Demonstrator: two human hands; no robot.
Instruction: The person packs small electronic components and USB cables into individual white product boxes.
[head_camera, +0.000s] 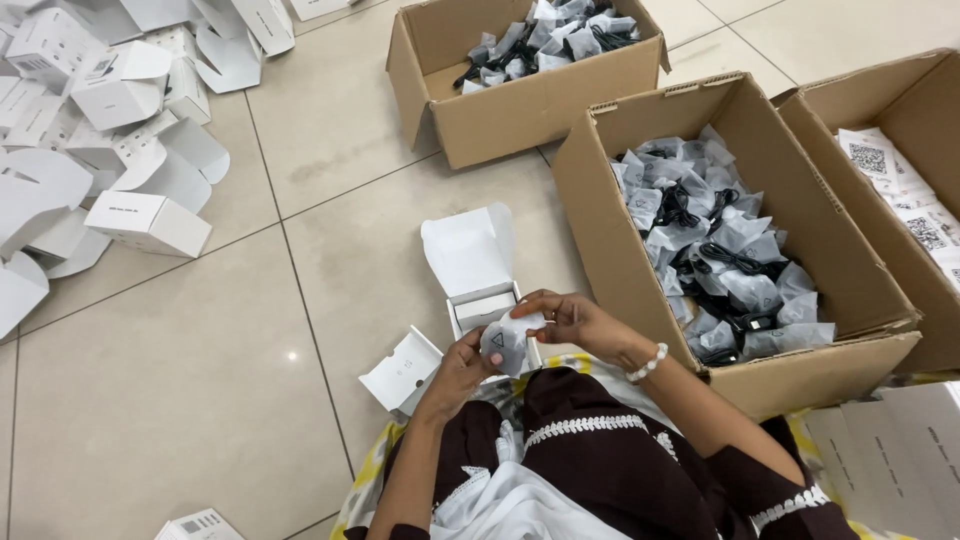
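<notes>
Both hands on one grey pouch (503, 343): left hand (462, 368) grips below, right hand (572, 320) pinches top | over open white box (480, 300) on floor | loose lid (402, 372) left | pouch-filled carton (735, 240) right | white box pile (100, 130) far left

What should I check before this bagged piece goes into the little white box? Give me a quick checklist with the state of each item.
1. Bagged piece held by both hands: ok, left hand under it, right hand at its top.
2. Open white box has its lid up: ok, flap stands upright behind the opening.
3. Box cavity free of other items: cannot tell, the hands and the bag cover most of it.
4. Bag sealed and undamaged: cannot tell, too small to see.
5. Supply within reach: ok, large cardboard box beside the right hand holds many more bagged pieces.
6. Second small white box at hand: ok, lying open by the left hand.
</notes>
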